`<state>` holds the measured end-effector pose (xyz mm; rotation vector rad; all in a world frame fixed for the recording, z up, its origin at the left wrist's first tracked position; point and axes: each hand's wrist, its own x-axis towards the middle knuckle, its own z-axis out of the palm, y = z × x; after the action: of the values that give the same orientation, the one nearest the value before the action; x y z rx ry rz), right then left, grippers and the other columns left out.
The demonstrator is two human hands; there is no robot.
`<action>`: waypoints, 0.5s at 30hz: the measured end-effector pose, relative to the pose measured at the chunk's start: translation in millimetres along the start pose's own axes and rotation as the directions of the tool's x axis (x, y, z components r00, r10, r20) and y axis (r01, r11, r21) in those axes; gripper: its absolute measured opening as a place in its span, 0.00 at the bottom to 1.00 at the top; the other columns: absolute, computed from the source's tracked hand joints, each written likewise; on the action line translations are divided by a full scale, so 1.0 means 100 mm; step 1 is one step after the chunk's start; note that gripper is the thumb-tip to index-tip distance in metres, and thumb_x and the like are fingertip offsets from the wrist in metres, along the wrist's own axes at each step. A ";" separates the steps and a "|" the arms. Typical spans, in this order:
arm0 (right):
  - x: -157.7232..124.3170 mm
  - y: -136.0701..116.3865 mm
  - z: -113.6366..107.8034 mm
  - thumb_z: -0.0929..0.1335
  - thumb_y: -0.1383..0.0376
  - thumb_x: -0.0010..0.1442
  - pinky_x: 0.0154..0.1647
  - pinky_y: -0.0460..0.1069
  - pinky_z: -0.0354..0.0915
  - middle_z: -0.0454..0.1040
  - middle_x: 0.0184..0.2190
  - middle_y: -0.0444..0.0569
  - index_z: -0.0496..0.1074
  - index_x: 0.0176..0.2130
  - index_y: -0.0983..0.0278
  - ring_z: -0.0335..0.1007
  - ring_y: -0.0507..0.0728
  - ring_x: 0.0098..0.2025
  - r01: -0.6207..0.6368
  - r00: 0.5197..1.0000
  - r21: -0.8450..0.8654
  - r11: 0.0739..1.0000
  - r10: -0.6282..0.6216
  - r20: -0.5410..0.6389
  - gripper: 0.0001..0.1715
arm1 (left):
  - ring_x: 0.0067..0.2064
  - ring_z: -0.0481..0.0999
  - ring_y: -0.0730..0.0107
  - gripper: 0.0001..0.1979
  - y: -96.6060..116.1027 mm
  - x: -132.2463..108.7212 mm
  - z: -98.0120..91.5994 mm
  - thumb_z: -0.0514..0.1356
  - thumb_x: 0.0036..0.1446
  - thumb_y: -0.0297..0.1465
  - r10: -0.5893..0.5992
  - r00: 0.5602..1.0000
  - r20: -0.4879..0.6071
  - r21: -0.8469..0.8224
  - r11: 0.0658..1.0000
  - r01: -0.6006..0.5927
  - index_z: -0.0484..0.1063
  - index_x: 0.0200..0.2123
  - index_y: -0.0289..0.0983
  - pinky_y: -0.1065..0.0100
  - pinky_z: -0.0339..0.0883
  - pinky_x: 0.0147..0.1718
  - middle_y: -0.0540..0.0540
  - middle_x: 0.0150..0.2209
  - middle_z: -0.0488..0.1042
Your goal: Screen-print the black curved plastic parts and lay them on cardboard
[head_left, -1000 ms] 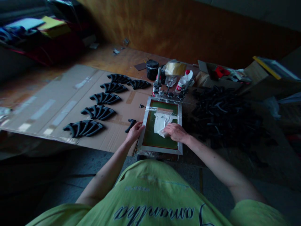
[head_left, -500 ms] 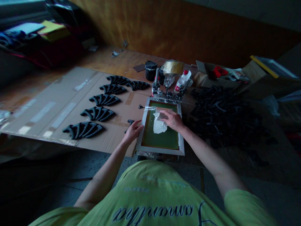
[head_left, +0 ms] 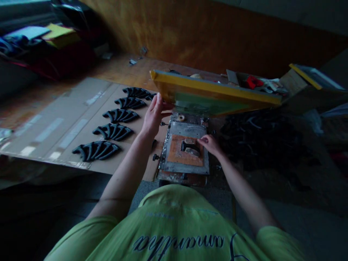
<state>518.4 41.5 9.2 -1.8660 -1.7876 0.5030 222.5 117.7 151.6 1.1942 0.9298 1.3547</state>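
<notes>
Head: dim rm (head_left: 190,40), cardboard-topped tbl (head_left: 114,71), L hand (head_left: 154,116) splayed by frame (head_left: 217,87), R (head_left: 210,143) pinching part (head_left: 190,146).

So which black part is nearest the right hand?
The black part on the brown board, by the right hand; others lie on cardboard or in a pile.

A short-sleeved yellow-green shirt (head_left: 174,217) bears dark script (head_left: 178,243)

1 left hand (head_left: 154,117), 1 right hand (head_left: 211,144). 1 raised frame (head_left: 214,88). 1 metal plate (head_left: 187,127), 1 brown board (head_left: 176,156), 1 black part (head_left: 192,146) on that. From here, 5 fan-shaped black sets (head_left: 112,131) in full view on 1 cardboard sheet (head_left: 78,108), a 6th set (head_left: 150,96) partly hidden. 1 dark pile (head_left: 261,134), pieces uncountable.
</notes>
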 end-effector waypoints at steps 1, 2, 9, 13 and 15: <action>-0.10 -0.08 0.15 0.72 0.55 0.58 0.46 0.52 0.65 0.76 0.36 0.52 0.73 0.33 0.64 0.71 0.58 0.41 0.053 0.997 -0.089 0.995 -0.049 0.052 0.14 | 0.43 0.80 0.64 0.28 -0.03 -0.01 0.02 0.51 0.60 0.57 0.002 0.999 -0.032 -0.014 1.000 -0.002 0.70 0.49 0.41 0.64 0.75 0.39 0.44 0.38 0.79; -0.19 -0.17 0.27 0.72 0.57 0.58 0.49 0.53 0.64 0.75 0.39 0.54 0.72 0.34 0.64 0.70 0.60 0.45 0.090 0.993 -0.178 0.980 -0.075 0.090 0.13 | 0.42 0.80 0.65 0.28 -0.10 -0.06 0.03 0.51 0.60 0.57 -0.010 0.997 -0.070 -0.030 1.000 0.008 0.69 0.50 0.41 0.65 0.75 0.38 0.44 0.38 0.79; -0.54 -0.78 0.54 0.63 0.61 0.68 0.43 0.52 0.64 0.75 0.38 0.56 0.69 0.41 0.64 0.70 0.61 0.43 -0.022 0.999 -0.277 0.961 0.034 0.040 0.09 | 0.36 0.80 0.58 0.36 -0.86 -1.21 0.18 0.60 0.49 0.60 -0.694 0.655 0.299 0.146 0.712 0.687 0.73 0.45 0.34 0.64 0.73 0.30 0.37 0.37 0.80; -0.75 -0.92 0.57 0.62 0.64 0.69 0.47 0.51 0.64 0.75 0.39 0.51 0.70 0.38 0.61 0.69 0.59 0.46 0.336 0.941 -0.065 0.940 -0.331 0.076 0.09 | 0.33 0.79 0.64 0.32 -1.08 -1.41 0.14 0.59 0.50 0.59 -0.696 0.687 0.211 0.055 0.710 0.702 0.71 0.41 0.36 0.68 0.71 0.30 0.43 0.33 0.79; -0.75 -0.67 0.43 0.62 0.65 0.69 0.47 0.50 0.64 0.75 0.39 0.50 0.72 0.38 0.60 0.69 0.57 0.46 0.321 0.946 -0.029 0.947 -0.319 0.046 0.11 | 0.26 0.75 0.68 0.29 -1.14 -1.24 -0.13 0.58 0.52 0.57 -0.667 0.740 0.087 0.171 0.742 0.648 0.70 0.38 0.36 0.71 0.66 0.25 0.46 0.27 0.76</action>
<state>434.3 -28.2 8.4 -1.5517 -2.0883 0.3911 226.9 12.7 19.3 0.9004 1.2042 0.6279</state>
